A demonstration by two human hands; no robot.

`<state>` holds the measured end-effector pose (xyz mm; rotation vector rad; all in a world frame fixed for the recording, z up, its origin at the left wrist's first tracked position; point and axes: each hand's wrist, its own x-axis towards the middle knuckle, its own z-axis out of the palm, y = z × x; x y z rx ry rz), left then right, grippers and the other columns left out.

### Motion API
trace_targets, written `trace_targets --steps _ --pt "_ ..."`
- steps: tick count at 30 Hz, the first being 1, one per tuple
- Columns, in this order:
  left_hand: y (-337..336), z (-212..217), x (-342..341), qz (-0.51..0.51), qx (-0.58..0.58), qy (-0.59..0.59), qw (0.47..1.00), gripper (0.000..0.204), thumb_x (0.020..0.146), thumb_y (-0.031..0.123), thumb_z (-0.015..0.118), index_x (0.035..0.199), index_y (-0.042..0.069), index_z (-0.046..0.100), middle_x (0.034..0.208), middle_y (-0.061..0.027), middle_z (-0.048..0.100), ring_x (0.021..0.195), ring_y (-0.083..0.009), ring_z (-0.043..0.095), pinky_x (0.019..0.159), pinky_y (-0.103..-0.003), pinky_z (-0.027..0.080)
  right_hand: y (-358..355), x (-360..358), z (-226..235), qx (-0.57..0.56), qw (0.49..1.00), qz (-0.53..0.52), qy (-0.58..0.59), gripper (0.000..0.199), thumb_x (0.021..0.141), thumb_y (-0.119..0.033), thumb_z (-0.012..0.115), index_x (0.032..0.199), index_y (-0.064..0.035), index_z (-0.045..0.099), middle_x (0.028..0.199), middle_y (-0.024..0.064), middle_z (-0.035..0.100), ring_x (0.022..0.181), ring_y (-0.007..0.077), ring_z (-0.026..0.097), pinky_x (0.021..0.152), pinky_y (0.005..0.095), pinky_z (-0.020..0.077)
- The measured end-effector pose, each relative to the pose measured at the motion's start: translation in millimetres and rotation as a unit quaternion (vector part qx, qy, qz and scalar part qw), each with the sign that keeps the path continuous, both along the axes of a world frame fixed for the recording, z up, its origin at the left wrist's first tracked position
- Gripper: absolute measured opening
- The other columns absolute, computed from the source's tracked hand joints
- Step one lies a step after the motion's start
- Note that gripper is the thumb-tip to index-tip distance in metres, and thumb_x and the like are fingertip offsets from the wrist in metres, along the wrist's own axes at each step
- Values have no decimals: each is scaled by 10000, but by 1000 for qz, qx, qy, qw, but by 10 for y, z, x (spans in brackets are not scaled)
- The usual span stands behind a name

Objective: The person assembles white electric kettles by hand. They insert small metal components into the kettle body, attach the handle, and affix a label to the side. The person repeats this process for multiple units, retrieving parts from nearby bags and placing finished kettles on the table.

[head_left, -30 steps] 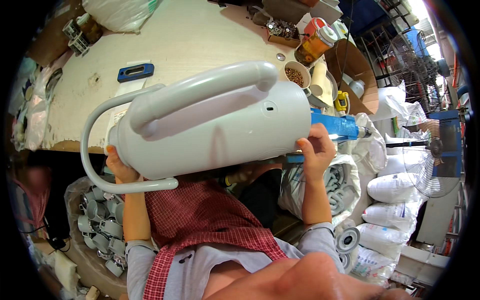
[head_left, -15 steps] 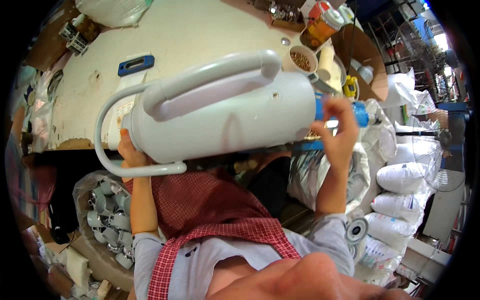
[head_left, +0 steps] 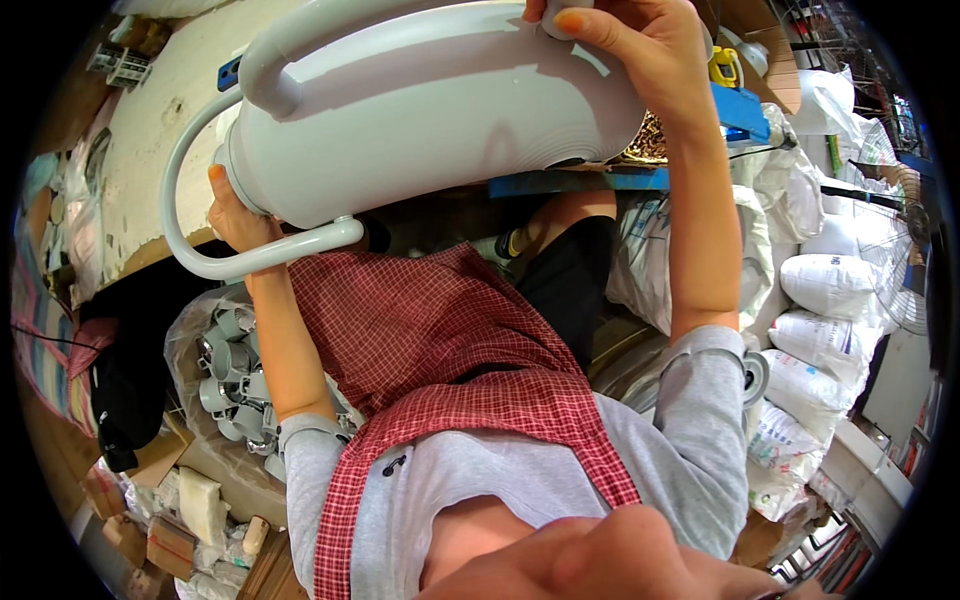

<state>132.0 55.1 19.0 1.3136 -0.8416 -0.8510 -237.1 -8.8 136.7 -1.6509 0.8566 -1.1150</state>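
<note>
A large light-grey thermos jug point(head_left: 430, 135) lies on its side across the view, above the near edge of the bench. My left hand point(head_left: 240, 222) grips its narrower left end, thumb uppermost. Around that hand curves a grey tubular loop point(head_left: 178, 200), its free end beneath the jug's body. Along the upper side runs a thick carrying handle point(head_left: 335, 45). My right hand point(head_left: 655, 45) is closed round the right end of that handle, the thumb pressed against it where it meets the body. Whether those fingers also hold something small is hidden.
Brass-coloured screws point(head_left: 648, 140) lie beside a blue edge point(head_left: 590, 182) at the right. A lined bin of grey parts point(head_left: 235, 385) stands at lower left. White sacks point(head_left: 825, 285) are stacked at right, near a fan point(head_left: 905, 225). The pale bench point(head_left: 165, 150) extends left.
The jug has shifted up in the view and looks larger. My right hand has left the blue tool's area beyond the jug's right end and closed on the handle's end.
</note>
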Motion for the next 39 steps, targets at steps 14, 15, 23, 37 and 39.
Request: trace_targets --steps 14,15,23,37,39 --pt "-119 -247 222 40 -31 -50 997 435 1048 370 425 863 20 608 784 -41 634 689 -104 564 609 -287 484 108 -109 -23 -177 954 -88 225 399 800 -257 722 1139 -51 679 1057 185 683 975 315 657 878 383 500" --pt "-130 -293 272 32 -30 -66 997 431 1048 369 424 871 21 607 792 -43 634 697 -107 565 616 -288 485 139 -128 -34 -203 952 -106 205 365 788 -271 730 1083 -58 700 988 172 694 932 318 665 849 394 509" --pt "-279 -562 130 -4 -12 -143 990 402 1047 367 418 936 24 597 862 -53 633 761 -128 573 672 -301 488 74 44 -215 -203 950 -121 205 339 776 -371 741 1037 -156 723 903 49 721 862 241 648 899 386 388" --pt "-123 -527 -75 -53 -35 -173 983 375 1045 363 408 1048 30 580 983 -72 632 872 -165 587 769 -323 493 2486 -2595 -482 -301 686 -474 463 417 778 -245 753 1148 -73 665 1135 114 653 1055 292 610 910 427 485" --pt "-95 -560 -179 -63 -29 -173 982 373 1045 362 406 1064 31 578 1000 -75 632 888 -170 589 783 -326 494 4581 -3265 -124 40 525 -620 582 472 743 -204 769 1170 -50 640 1138 134 626 1084 310 590 917 433 485"
